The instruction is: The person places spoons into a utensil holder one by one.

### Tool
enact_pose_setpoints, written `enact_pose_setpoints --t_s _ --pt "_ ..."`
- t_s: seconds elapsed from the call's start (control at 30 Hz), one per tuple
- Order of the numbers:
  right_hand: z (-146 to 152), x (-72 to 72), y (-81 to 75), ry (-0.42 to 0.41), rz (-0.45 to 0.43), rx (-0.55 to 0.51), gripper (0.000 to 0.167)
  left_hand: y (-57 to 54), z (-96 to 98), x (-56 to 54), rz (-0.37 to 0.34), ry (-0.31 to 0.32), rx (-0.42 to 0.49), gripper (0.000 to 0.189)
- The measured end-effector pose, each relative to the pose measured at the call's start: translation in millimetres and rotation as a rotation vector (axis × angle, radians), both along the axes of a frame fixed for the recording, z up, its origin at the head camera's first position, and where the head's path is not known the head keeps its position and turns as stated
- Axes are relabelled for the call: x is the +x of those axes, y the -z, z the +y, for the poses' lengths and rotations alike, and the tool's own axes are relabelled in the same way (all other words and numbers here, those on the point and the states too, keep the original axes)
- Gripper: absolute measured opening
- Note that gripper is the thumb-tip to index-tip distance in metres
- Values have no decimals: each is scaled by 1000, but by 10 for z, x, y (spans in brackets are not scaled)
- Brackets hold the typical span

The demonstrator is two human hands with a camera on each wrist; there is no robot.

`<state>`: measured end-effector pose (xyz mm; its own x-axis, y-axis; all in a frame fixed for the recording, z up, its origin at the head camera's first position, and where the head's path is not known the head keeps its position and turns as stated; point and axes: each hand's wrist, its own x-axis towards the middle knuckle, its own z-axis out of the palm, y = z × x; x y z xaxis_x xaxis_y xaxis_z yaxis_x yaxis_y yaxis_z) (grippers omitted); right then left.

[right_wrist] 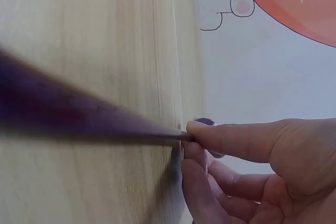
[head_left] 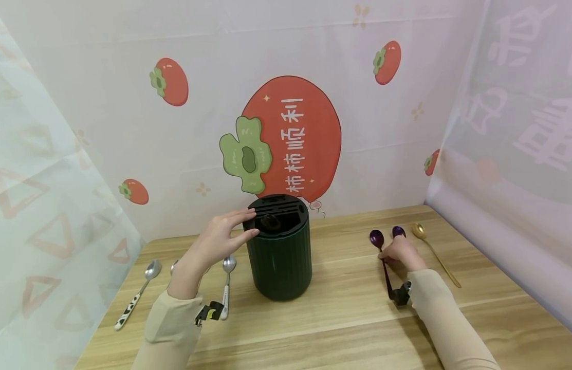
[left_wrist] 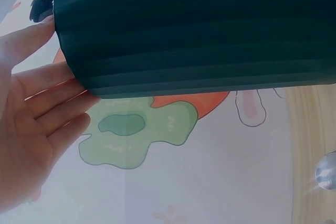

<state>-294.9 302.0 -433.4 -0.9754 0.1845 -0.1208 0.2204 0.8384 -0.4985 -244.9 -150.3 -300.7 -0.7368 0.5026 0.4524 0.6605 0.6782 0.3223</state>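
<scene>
A dark green ribbed utensil holder [head_left: 280, 267] with a slotted black lid [head_left: 278, 203] stands upright on the wooden table. My left hand [head_left: 221, 236] rests on the left side of its rim, fingers extended. The left wrist view shows those fingertips [left_wrist: 79, 90] against the holder's edge. Inside the lid's large opening, something rounded [head_left: 270, 222] shows dimly. On the right, my right hand [head_left: 401, 252] pinches the handle of a purple spoon [head_left: 376, 238] between thumb and fingertips. Its handle [right_wrist: 94, 111] runs close past the right wrist camera. Another purple spoon [head_left: 399, 232] lies just beyond that hand, its handle hidden.
A gold spoon [head_left: 419, 230] lies at the far right. Left of the holder are a silver spoon [head_left: 228, 263] with a white handle and another with a black-and-white handle [head_left: 128, 312]. A further silver spoon [head_left: 173, 266] is mostly behind my left wrist. A printed cloth backdrop [head_left: 202, 154] rises behind the table.
</scene>
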Motion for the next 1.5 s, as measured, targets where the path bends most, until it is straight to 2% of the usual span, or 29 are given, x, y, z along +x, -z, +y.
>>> enact_pose_setpoints --t_s 0.33,0.67,0.77,0.87,1.03,1.33,1.5 --pt "-5 -26 60 45 -34 -197 19 19 -7 -9 -12 -10 -7 50" --pt "-2 -3 56 30 -9 -242 18 16 -8 -2 -5 -5 -8 50" --pt "-9 22 21 10 9 -191 20 16 -7 -6 -7 -8 -11 50" --pt "-18 38 -13 7 22 -194 20 17 -8 -7 -7 -10 -13 50" --pt "-34 47 -69 9 32 -317 18 19 -8 -9 -2 -9 -11 49" --pt "-57 29 -114 -28 37 -373 17 14 -1 0 4 -9 -7 50" --pt "-84 48 -164 -56 62 -319 18 17 -1 0 0 -6 -10 50"
